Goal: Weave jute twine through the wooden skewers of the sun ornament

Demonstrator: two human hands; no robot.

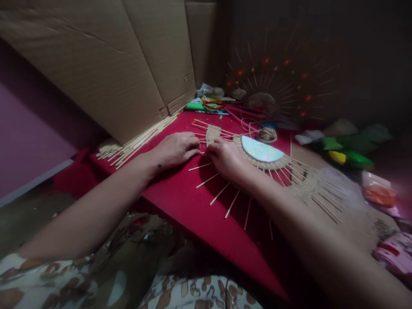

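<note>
A half-round fan-shaped piece lies on the red cloth, its thin wooden sticks (219,194) spreading from a pale blue half disc (262,148) edged with twine. A woven twine band (213,134) crosses the sticks at its left end. My left hand (180,149) is closed, its fingertips pinching at a stick end beside that band. Closed fingers of my right hand (227,159) grip the band's near edge; my hand and forearm hide part of the weaving. A strand of twine runs over the sticks to a twine ball (268,134) behind the disc.
Loose sticks (138,141) lie along a tall cardboard sheet (96,64) at left. Red-handled scissors (213,104) sit at the back. A similar flowered fan piece (265,103) leans in the dark corner. Green packets (357,159) and a pink object (397,253) are at right.
</note>
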